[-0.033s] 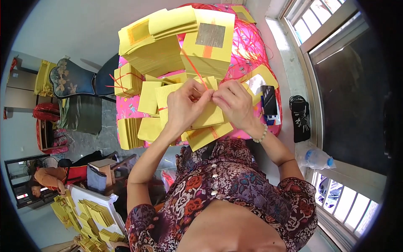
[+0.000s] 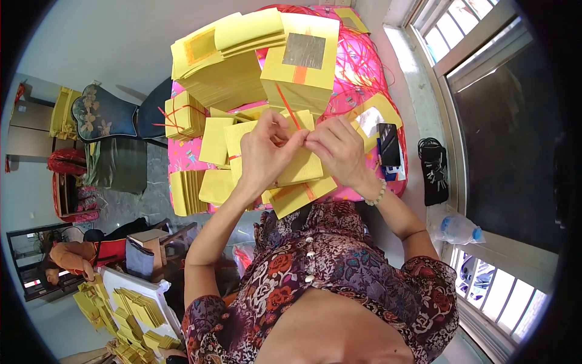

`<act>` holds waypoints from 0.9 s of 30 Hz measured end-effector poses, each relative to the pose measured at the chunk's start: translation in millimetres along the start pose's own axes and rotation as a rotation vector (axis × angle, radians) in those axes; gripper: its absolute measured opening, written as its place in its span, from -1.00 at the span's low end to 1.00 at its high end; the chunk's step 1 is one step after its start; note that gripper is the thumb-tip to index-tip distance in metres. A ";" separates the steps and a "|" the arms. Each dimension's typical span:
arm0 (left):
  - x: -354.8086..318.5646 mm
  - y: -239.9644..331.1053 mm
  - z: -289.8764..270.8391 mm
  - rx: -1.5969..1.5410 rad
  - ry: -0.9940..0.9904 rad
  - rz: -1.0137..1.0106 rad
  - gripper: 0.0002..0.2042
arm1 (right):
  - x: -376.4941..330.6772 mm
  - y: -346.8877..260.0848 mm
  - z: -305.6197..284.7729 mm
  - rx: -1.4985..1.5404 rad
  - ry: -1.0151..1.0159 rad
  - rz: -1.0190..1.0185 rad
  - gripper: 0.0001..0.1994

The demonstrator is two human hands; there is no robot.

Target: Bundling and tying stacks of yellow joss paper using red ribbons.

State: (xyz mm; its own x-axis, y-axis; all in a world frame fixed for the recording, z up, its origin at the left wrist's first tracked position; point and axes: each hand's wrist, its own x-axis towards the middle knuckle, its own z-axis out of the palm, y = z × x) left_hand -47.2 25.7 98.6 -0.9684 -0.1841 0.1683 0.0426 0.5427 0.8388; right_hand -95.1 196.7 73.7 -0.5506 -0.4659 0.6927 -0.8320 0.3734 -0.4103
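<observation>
Both hands meet over a stack of yellow paper (image 2: pixel 308 168) on the pink table cover. My left hand (image 2: pixel 267 148) is closed, thumb and fingers pinching a red plastic strip (image 2: pixel 287 103) whose loose end sticks up and away to the left. Against its fingertips, my right hand (image 2: pixel 339 145) is pinched too, its fingertips on the strip close to the stack's top. The exact crossing of the strip is hidden by my fingers. Part of a red band shows at the stack's left side. A loose yellow sheet (image 2: pixel 297 197) with an orange patch lies under the near edge.
Tall stacks of yellow paper (image 2: pixel 224 79) stand behind, one topped with a silver square (image 2: pixel 304 51). A tied bundle (image 2: pixel 185 115) sits left. Red strips (image 2: pixel 357 54) tangle at the back right. A phone (image 2: pixel 388 144) lies right; a bottle (image 2: pixel 458 229) is by the window. Another person (image 2: pixel 76 255) works lower left.
The loose end of the red strip has dropped nearer and a little to the right. My hands have barely moved.
</observation>
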 end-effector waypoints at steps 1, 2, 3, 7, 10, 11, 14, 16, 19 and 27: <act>0.3 0.9 -0.5 -0.046 0.073 0.003 -0.74 | -0.6 1.3 2.8 0.001 -0.001 0.000 -0.86; -0.3 -1.2 -0.4 -0.046 0.073 0.002 -0.74 | -1.3 2.3 5.7 -0.012 0.015 -0.038 -0.85; -1.0 -5.3 -0.4 -0.025 0.049 0.075 -0.74 | -1.5 3.0 7.6 -0.025 0.029 -0.076 -0.85; -0.3 -3.1 -15.9 0.172 -0.154 0.112 -0.75 | -2.6 5.6 8.2 0.018 0.028 -0.038 -0.83; 0.2 5.8 -25.2 0.176 -0.173 0.258 -0.71 | -5.7 6.3 11.0 0.036 0.032 0.010 -0.82; 1.2 4.3 -26.7 0.176 -0.172 0.258 -0.71 | -8.1 5.9 14.0 0.097 0.035 0.066 -0.81; 8.2 5.3 -30.2 0.265 -0.292 0.361 -0.67 | -12.7 3.8 20.9 0.195 0.042 0.163 -0.80; 12.9 15.1 -34.3 0.311 -0.515 0.093 -0.65 | -14.5 4.3 24.6 0.232 0.049 0.206 -0.79; 12.1 13.1 -31.9 0.313 -0.409 0.065 -0.66 | -15.3 4.6 26.9 0.287 0.058 0.237 -0.79; 17.9 16.1 -45.6 0.476 -0.265 0.447 -0.87 | -19.0 6.5 29.5 0.338 0.063 0.257 -0.81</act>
State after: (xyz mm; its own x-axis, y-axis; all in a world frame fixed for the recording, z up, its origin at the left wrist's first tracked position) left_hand -52.7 -6.2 138.7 -0.9131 0.3131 0.2612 0.3965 0.8308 0.3906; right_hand -92.0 184.4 40.4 -0.7465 -0.3380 0.5731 -0.6494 0.1824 -0.7383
